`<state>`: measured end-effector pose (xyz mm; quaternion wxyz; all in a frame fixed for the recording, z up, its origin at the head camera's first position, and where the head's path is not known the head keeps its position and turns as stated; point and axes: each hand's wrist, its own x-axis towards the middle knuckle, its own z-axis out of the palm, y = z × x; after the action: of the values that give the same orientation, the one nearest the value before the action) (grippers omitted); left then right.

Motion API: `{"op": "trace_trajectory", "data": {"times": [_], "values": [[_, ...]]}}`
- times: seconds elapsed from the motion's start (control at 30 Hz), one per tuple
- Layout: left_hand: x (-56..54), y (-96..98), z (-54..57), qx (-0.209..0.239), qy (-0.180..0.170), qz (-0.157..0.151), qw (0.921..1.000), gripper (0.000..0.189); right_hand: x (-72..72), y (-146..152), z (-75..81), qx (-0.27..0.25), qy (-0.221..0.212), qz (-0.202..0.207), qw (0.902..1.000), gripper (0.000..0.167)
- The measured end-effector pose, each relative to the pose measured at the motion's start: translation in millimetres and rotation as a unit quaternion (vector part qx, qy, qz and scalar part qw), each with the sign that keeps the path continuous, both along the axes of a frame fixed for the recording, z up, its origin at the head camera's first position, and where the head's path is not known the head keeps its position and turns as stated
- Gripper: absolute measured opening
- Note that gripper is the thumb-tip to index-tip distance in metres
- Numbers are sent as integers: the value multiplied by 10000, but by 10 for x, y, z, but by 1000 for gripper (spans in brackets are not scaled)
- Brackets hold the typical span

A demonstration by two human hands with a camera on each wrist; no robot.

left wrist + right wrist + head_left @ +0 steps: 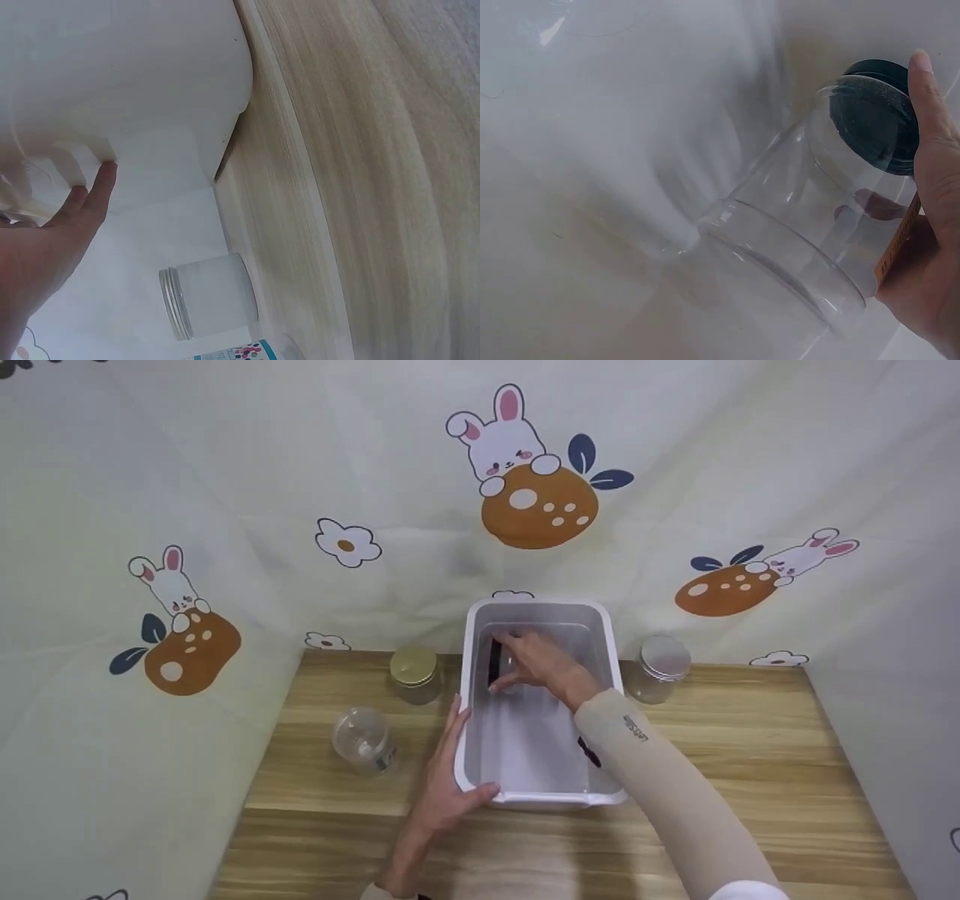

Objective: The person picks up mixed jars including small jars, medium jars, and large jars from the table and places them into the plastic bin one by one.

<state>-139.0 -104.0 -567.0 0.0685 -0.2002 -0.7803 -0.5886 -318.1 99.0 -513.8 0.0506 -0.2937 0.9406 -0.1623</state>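
Observation:
A white plastic tub stands on the wooden table, its long side pointing away from me. Inside it, near the left wall, my right hand grips a clear jar with a dark lid. That jar lies on its side, with the thumb beside the lid and the other fingers partly hidden behind the body. My left hand rests against the tub's near left corner, thumb on the rim. Its fingers lie extended along the outer wall, fingertips touching it in the left wrist view.
Left of the tub are a gold-lidded jar and a clear, lidless jar with a label. A silver-lidded jar stands right of it. Behind the wooden table hangs a rabbit-print cloth.

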Motion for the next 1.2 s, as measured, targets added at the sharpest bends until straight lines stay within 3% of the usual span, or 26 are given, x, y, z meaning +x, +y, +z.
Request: {"op": "trace_trajectory", "data": {"times": [0.27,0.43,0.63,0.77,1.0,1.2], "values": [[35,10,8,-2,-43,32,10000,107,21,16,-75,400,-194,0,9990,88],[38,26,5,26,-12,11,10000,108,70,-5,-136,549,-244,-39,9982,89],[30,32,-7,-29,143,-22,9999,106,105,-56,-191,945,212,19,9953,92],[28,25,7,15,112,-22,9999,106,75,-90,-173,807,434,77,9958,93],[15,10,18,-7,14,-47,10000,105,63,-114,-127,855,449,-152,9952,94],[-13,-12,8,-73,138,-16,9999,105,57,-172,-74,952,647,-285,9929,97]]}}
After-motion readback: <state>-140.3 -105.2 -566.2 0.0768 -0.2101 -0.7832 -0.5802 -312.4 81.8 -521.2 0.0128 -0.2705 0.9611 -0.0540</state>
